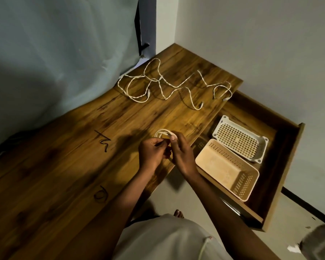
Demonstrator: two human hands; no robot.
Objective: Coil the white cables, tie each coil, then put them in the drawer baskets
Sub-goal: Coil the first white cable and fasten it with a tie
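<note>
**Both hands hold a small white coil at the table edge**

Nearest the camera, the person's pale garment fills the bottom of the view, with bare toes on the floor just past it. Both forearms reach up toward the middle of the picture. The left hand has its fingers curled round the near part of a coiled white cable, and the right hand, touching it at 3 o'clock, pinches the same coil with thumb and fingers. The coil's loops stick out past the fingertips toward 12 o'clock, above the wooden table.

At 3 o'clock from the hands, the drawer stands open. A peach basket sits in its near part, and a white basket lies just beyond, touching it or nearly so.

Farther off, at 12 o'clock, loose white cables sprawl tangled over the far end of the table, well apart from the hands. Black marks are drawn on the wood at 9 o'clock.
</note>
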